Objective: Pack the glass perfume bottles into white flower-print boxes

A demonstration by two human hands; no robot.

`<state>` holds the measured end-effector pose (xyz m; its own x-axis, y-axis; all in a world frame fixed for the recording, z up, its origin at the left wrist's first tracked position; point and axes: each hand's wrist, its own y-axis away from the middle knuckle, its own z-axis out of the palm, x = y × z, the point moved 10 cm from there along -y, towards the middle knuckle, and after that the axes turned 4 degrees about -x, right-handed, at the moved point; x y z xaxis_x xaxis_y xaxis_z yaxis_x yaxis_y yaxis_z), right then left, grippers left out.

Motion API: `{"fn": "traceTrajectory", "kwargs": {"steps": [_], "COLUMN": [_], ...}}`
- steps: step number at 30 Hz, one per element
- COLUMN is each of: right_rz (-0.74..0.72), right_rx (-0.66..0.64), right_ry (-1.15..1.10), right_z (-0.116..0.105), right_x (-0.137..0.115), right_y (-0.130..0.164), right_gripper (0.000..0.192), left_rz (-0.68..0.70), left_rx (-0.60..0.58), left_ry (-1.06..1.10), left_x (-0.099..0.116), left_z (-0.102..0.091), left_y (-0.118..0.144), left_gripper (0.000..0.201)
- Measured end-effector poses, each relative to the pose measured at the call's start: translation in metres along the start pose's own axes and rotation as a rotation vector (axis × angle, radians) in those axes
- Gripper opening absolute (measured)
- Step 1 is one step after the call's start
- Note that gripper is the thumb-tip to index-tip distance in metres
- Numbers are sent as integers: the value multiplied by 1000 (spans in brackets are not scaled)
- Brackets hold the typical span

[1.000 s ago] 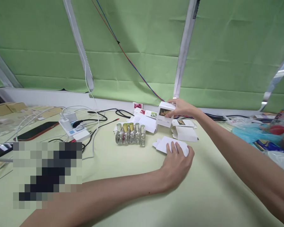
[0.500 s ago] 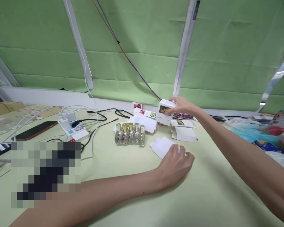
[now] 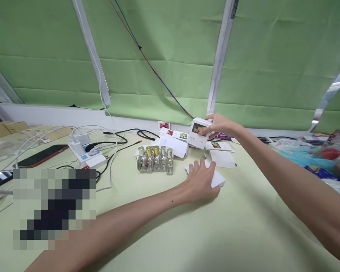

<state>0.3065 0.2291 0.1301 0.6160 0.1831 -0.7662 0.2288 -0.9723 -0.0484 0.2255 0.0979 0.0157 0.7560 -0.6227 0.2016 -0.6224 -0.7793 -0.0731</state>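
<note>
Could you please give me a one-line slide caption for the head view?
Right hand lifts a small white box; left hand lies on flat white card.

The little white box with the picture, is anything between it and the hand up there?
No. The right hand already grips the little box, fingers touching it. The left hand lies flat on a white card nearer the camera.

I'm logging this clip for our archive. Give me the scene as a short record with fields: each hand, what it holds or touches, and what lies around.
left hand: left hand lies flat on a flat white carton on the table
right hand: right hand has its grip on a small white box with a gold picture, lifted and tilted
near the hands: row of small glass bottles, more white cartons
surface: pale green tablecloth
farther left: power strip with cables, phone
</note>
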Motion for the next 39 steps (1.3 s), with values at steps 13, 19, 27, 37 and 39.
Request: {"fn": "traceTrajectory", "kwargs": {"steps": [13, 19, 27, 37, 39], "right_rz": [-64, -49, -57, -293, -314], "right_rx": [44, 33, -69, -206, -233], "right_ry": [9, 69, 156, 470, 487], "right_z": [-19, -11, 39, 106, 109], "right_x": [-22, -27, -19, -24, -25], "right_y": [-5, 10, 54, 99, 100], "right_gripper": [58, 56, 74, 70, 68], "left_rz": [292, 368, 513, 258, 245], "left_rx": [16, 150, 634, 342, 300], "left_ry": [-208, -304, -288, -2, -9], "left_x": [-33, -15, 12, -33, -33], "left_z": [-9, -13, -68, -94, -89], "left_y": [-74, -36, 58, 66, 66], "left_gripper": [69, 33, 18, 21, 21]}}
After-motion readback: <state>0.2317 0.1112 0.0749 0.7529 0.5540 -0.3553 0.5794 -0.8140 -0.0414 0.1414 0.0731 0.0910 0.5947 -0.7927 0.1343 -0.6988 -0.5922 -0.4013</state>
